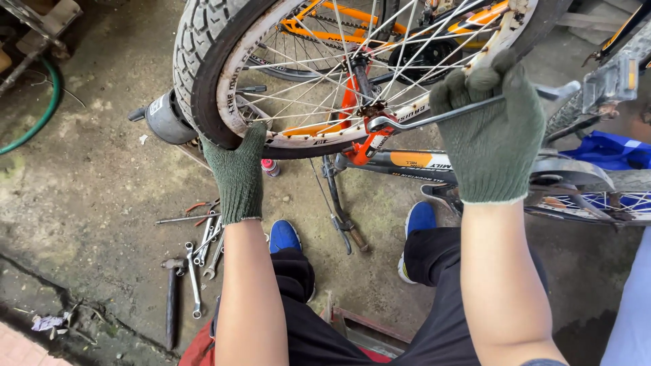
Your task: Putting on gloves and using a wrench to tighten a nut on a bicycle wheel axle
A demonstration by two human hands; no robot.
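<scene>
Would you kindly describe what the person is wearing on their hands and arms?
Both the left hand and the right hand wear dark green knitted gloves with pale-edged cuffs that end at the wrist. The forearms are bare, with no sleeves.

Bike repair spot, informal outdoor or open-front workshop. Rough stained concrete floor (102, 196), cracked at the lower left. Loose spanners (203, 247) and a hammer (171, 298) lie scattered straight on the floor, red-handled pliers (200, 205) beside them. An orange bicycle frame (352, 102) sits upside down with a worn, rusty-rimmed wheel (224, 68) up. Green hose (41, 115) at left, small spray can (270, 167) on the ground. No worktop visible; work happens on the floor.
</scene>
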